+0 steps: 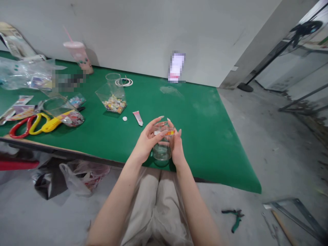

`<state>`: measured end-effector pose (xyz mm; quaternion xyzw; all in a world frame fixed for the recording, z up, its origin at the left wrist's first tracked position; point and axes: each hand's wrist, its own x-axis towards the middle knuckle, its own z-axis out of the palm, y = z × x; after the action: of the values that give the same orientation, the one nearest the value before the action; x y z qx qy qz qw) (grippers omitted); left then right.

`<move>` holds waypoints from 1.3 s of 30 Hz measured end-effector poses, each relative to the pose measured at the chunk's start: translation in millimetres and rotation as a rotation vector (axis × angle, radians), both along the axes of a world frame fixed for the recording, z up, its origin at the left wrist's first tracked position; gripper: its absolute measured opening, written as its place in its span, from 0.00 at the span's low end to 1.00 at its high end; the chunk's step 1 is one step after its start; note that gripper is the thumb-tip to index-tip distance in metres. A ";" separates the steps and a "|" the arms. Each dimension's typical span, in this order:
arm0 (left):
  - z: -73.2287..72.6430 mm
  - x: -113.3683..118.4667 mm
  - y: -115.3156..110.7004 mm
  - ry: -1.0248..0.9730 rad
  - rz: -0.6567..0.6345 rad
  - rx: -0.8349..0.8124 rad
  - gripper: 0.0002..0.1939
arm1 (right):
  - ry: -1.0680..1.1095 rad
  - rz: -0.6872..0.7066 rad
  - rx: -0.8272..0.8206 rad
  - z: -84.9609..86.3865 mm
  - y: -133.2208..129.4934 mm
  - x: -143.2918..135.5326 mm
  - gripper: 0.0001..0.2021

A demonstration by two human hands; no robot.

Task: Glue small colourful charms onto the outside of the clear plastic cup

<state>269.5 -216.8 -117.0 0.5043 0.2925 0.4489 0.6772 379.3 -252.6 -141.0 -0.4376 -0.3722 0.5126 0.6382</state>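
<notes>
A clear cup (162, 152) lies or stands at the table's near edge, its exact tilt hard to tell. Around its left side wraps my left hand (148, 138), the thumb laid across the front. My right hand (178, 143) cups the other side, fingers curved against the wall. Small orange and yellow pieces (171, 133) show near the upper part of the cup, between my fingers. Just beyond my left hand are a small pink-and-white tube (137, 118) and a round white cap (124, 119).
Left on the green table (205, 150) are a clear container of colourful beads (115, 104), scissors with red and yellow handles (23, 126), a clear cup (73, 118), and a pink tumbler (78, 56). A phone (176, 66) leans on the wall. Green pliers (235, 218) lie on the floor.
</notes>
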 end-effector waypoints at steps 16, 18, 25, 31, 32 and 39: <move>9.9 -1.9 -3.4 -0.042 -0.021 -0.070 0.26 | 0.013 -0.004 -0.001 -4.2 1.0 0.4 0.35; 11.1 -1.4 -3.9 -0.037 -0.012 -0.080 0.24 | 0.012 -0.004 -0.006 -4.4 1.0 0.5 0.34; 11.0 -3.6 -2.8 0.039 -0.012 -0.047 0.26 | -0.008 -0.007 -0.007 -3.5 -0.1 0.2 0.35; 12.1 -6.5 0.1 0.049 -0.020 -0.087 0.26 | -0.007 -0.009 -0.019 -2.8 0.3 0.4 0.34; 12.5 -6.6 0.2 0.046 -0.021 -0.096 0.26 | -0.007 -0.006 -0.015 -3.0 0.3 0.5 0.34; 11.2 -6.0 0.5 0.044 -0.018 -0.089 0.25 | -0.024 -0.011 -0.003 -4.9 0.2 0.7 0.35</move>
<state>263.5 -216.3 -105.8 0.4861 0.3225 0.4179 0.6964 380.0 -252.4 -145.9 -0.4466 -0.3767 0.5045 0.6357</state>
